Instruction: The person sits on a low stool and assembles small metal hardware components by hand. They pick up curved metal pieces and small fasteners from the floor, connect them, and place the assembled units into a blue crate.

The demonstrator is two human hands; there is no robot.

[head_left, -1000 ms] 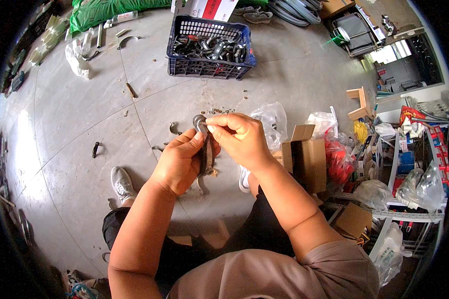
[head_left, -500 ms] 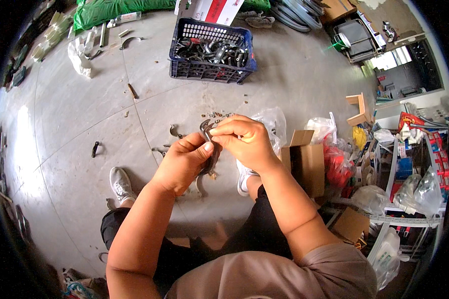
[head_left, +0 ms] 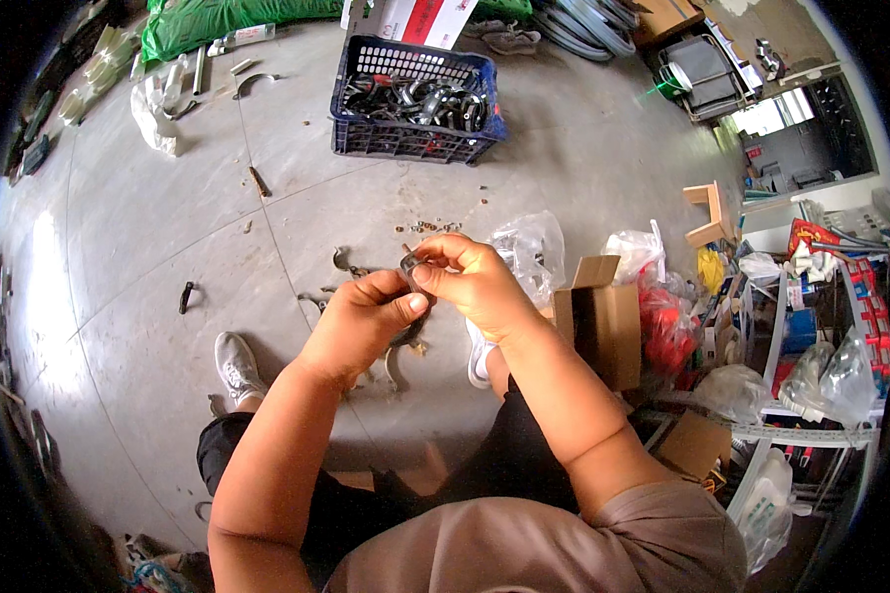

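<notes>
Over the floor between my feet, my left hand (head_left: 356,321) is closed round a dark metal pipe clamp (head_left: 411,265), thumb along its side. My right hand (head_left: 480,287) pinches the clamp's upper end between thumb and fingers. A thin stem, perhaps a bolt, pokes up there; the fingers hide most of it. Just beyond the hands lie several small nuts (head_left: 427,227) on the floor. A loose curved clamp half (head_left: 343,261) lies left of them, and another curved metal piece (head_left: 394,372) shows below the hands.
Ahead stands a blue plastic crate (head_left: 405,141) heaped with metal clamps. An open cardboard box (head_left: 611,331) and a clear plastic bag (head_left: 534,247) are right of my hands. Crowded shelving (head_left: 811,435) lines the right side. A long bolt (head_left: 259,182) lies on the floor, front left.
My right hand has shifted slightly down and left, its thumb now pressed against the clamp's upper end. The left hand keeps its hold with little movement.
</notes>
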